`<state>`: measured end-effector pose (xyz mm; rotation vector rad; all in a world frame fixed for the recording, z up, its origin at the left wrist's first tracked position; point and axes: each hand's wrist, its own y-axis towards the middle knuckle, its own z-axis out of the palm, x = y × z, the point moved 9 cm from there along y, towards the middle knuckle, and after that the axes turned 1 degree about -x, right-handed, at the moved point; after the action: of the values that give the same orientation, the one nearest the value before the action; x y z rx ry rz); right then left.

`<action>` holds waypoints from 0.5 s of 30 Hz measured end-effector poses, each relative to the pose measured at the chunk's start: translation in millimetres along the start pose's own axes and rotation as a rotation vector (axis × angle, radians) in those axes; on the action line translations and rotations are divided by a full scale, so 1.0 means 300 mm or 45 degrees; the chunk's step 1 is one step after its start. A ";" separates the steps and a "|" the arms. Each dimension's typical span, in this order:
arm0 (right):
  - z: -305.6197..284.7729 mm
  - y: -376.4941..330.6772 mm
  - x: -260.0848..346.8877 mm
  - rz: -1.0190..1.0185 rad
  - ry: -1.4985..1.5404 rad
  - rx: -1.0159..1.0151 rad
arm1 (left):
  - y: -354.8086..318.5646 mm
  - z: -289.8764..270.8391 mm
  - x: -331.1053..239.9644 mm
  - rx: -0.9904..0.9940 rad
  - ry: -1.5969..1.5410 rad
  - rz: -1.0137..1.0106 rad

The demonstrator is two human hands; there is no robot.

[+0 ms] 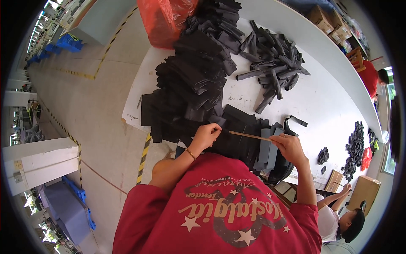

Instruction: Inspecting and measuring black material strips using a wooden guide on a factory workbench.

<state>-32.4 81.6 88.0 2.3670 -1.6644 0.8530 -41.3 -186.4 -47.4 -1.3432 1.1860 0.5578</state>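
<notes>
My right hand (289, 148) is closed around one end of a thin light-brown stick (251, 136), which points left toward my other hand. My left hand (205, 137) pinches a black fabric piece (224, 128) close to the stick's far tip. Its outline blends into the dark cloth behind, so I cannot tell whether the tip is inside it. Below and beyond both hands lies a large heap of flat black fabric pieces (192, 72). Several grey-looking strips (265, 148) lie beside my right hand.
A pile of narrow black fabric tubes (275, 59) lies on the white table (321, 91). A red plastic bag (163, 21) stands at the far left. A black strap (298, 121) curls beyond my right hand. At the right, a person in white (332, 220) works near small black piles (354, 148).
</notes>
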 end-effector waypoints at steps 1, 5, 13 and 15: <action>-0.001 -0.001 0.001 -0.010 -0.011 -0.002 | 0.002 0.004 -0.003 0.003 -0.005 0.010; 0.005 -0.001 -0.004 -0.004 0.036 -0.022 | 0.007 0.018 -0.020 0.015 0.008 0.008; 0.213 0.091 0.067 -0.303 0.327 -0.362 | -0.031 0.205 -0.373 0.086 0.248 0.764; 0.266 0.076 0.001 0.054 0.680 -0.258 | -0.128 0.081 -0.498 -0.485 0.133 1.015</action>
<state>-23.0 40.1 16.9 1.7701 -1.4935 1.1364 -54.5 -126.7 96.1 -1.1772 1.7662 1.3455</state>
